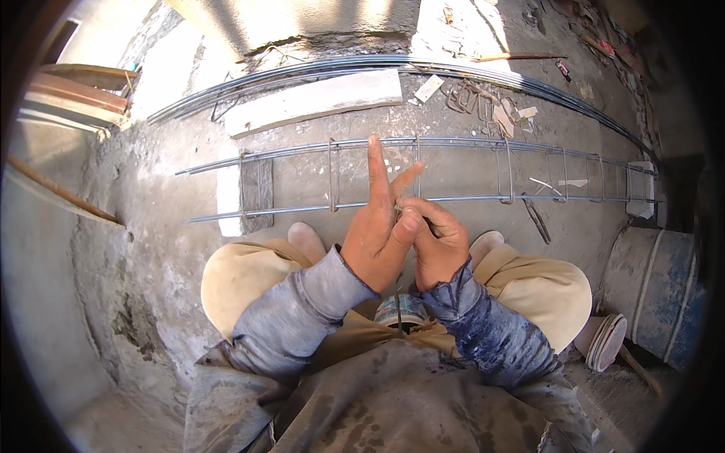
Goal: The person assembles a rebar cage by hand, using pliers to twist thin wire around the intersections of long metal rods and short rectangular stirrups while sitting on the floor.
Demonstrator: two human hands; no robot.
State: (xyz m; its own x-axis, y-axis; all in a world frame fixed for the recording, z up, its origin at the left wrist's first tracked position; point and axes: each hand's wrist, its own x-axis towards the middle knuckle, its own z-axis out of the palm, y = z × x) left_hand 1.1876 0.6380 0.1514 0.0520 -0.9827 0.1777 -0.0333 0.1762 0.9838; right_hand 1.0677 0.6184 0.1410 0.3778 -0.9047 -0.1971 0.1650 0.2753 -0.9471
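Observation:
My left hand (377, 234) is raised in front of me, index finger stretched up and another finger spread away from it. Its thumb meets the fingertips of my right hand (442, 241), which are pinched together. A thin dark wire (399, 298) hangs below the meeting hands; its upper end is hidden among the fingers. Beyond both hands lies a long rebar cage (453, 199), made of steel bars with rectangular stirrups (507, 172) around them. The cage's left part rests over a block (257, 189), its right end by another block (640, 185).
Pliers-like tool (537, 220) lies near the cage. Behind it are a whitish plank (317, 102), a bundle of long bars (340, 64) and loose bent stirrups (472, 98). A blue-grey drum (653, 287) stands right; a small bucket (400, 309) sits between my legs.

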